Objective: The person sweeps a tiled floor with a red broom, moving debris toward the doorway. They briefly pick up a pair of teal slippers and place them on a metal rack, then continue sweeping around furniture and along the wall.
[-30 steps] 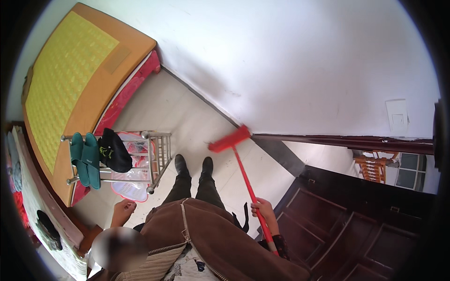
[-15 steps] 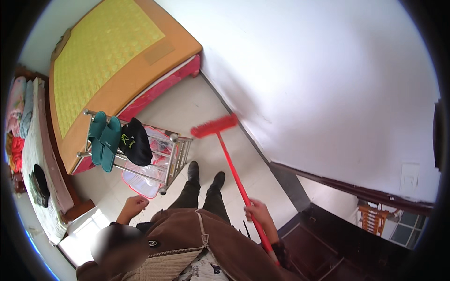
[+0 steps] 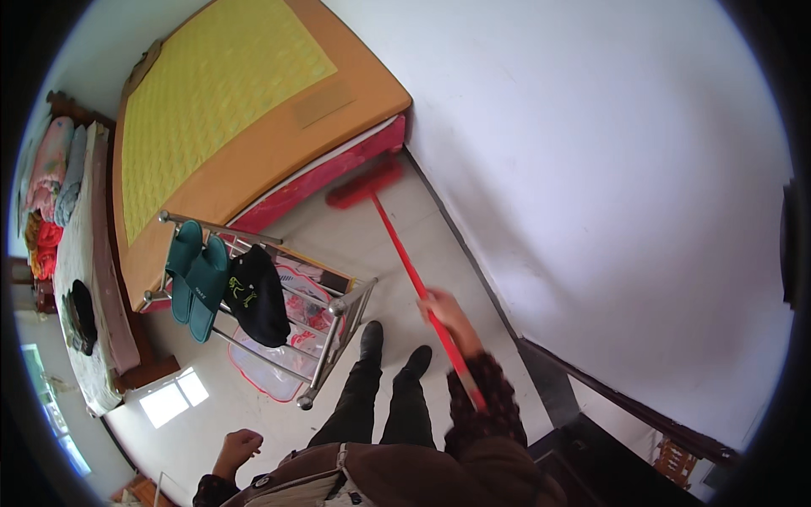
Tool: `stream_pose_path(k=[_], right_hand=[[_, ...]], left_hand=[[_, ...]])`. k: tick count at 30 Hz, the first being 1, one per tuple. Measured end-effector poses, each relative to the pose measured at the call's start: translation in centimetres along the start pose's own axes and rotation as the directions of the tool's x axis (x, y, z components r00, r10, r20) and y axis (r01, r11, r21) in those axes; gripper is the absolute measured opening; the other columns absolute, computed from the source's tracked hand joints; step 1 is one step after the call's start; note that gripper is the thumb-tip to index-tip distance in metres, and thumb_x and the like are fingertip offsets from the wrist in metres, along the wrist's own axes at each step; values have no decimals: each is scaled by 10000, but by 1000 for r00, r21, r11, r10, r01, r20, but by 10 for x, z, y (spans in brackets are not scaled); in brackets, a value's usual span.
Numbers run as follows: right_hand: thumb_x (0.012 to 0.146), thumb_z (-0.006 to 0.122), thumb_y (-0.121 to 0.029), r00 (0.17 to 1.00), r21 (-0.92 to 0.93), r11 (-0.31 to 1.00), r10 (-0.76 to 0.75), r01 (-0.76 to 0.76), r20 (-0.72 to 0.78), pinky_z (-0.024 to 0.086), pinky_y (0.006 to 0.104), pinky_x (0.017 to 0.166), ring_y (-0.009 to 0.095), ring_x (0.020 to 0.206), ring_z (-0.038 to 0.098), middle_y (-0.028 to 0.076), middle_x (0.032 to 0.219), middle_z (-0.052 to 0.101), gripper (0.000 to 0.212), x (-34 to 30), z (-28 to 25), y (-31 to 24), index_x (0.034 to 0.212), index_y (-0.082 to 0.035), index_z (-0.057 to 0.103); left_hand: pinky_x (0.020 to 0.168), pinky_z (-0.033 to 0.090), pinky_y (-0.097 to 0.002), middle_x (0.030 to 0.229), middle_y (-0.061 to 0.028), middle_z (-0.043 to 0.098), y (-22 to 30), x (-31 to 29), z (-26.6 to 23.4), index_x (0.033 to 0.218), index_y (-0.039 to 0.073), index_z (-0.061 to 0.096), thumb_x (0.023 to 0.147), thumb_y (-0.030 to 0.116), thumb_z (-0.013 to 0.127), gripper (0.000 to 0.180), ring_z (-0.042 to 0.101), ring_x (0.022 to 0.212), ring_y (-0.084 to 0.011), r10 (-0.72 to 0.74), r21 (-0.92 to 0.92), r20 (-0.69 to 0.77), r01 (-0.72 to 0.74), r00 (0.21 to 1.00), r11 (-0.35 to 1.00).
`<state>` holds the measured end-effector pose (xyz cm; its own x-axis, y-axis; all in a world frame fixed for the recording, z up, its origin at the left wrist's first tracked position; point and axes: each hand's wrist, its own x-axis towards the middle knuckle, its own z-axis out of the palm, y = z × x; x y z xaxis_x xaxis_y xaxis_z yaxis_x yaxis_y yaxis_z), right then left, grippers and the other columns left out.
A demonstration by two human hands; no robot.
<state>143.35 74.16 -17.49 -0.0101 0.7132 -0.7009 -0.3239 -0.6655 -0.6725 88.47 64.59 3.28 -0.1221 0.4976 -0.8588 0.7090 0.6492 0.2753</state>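
Observation:
My right hand (image 3: pixel 450 319) is wrapped around the red handle of a long broom (image 3: pixel 400 242), with my forearm stretched forward. The red bristle head (image 3: pixel 365 184), slightly smeared by motion, is at the floor near the foot of the bed. Off to the left, my left hand (image 3: pixel 239 447) hangs beside my body, fingers curled in and nothing visible in them. Between the bed and my feet stands a metal rack (image 3: pixel 314 372). On its top lie green slippers (image 3: pixel 208 287) and a black cap-like cloth item (image 3: pixel 258 296).
A bed with an orange-and-yellow mattress (image 3: pixel 253 160) fills the far left. Under the rack sits a pink-rimmed plastic container (image 3: pixel 274 376). The white wall (image 3: pixel 583 186) runs along the right. Folded bedding (image 3: pixel 63 169) is stacked at the left edge, and dark furniture (image 3: pixel 617 456) stands at lower right.
The broom head has moved forward and a little left, toward the bed. My right arm has reached farther out with it. My left hand has dropped lower in view.

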Motion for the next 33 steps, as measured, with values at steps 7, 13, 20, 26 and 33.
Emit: stream_pose_path(k=[7,13,20,26,33], right_hand=[[869,599,-28,943,376,901,291,-214,-161,404,267,427,116,495,505,31,644,516,350,-212,17,-2,1213,-1,544],[864,571,-39,998,70,996,56,-57,15,436,278,430,133,482,532,31,637,544,308,-101,7,-33,1169,3,564],[850,596,-88,997,51,999,22,-18,-77,426,284,407,132,446,509,27,587,533,122,23,-4,-19,936,-2,591],[838,634,-42,903,188,943,319,-274,-286,452,303,419,141,487,531,38,629,548,469,-190,-5,90,1290,-20,515],[835,647,-61,940,48,968,249,-244,-235,445,260,426,113,529,552,45,704,583,506,-271,7,-11,1314,-5,496]], left_hand=[[575,555,-284,814,-115,682,29,24,10,985,-44,656,885,177,639,244,684,687,-189,41,-164,110,-22,993,986],[577,558,-290,828,-125,682,38,34,12,997,-52,653,886,177,639,254,685,689,-198,69,-171,116,-48,991,984],[552,559,-292,814,-124,682,13,39,-11,978,-44,653,885,161,629,226,683,673,-200,-13,-71,16,14,1000,997],[564,544,-276,797,-94,682,19,36,-8,950,-28,665,856,213,665,259,680,679,-170,59,-120,84,-48,995,992],[583,543,-284,821,-105,683,35,49,4,978,-26,658,857,230,666,283,675,694,-170,133,-173,137,-108,982,979]])
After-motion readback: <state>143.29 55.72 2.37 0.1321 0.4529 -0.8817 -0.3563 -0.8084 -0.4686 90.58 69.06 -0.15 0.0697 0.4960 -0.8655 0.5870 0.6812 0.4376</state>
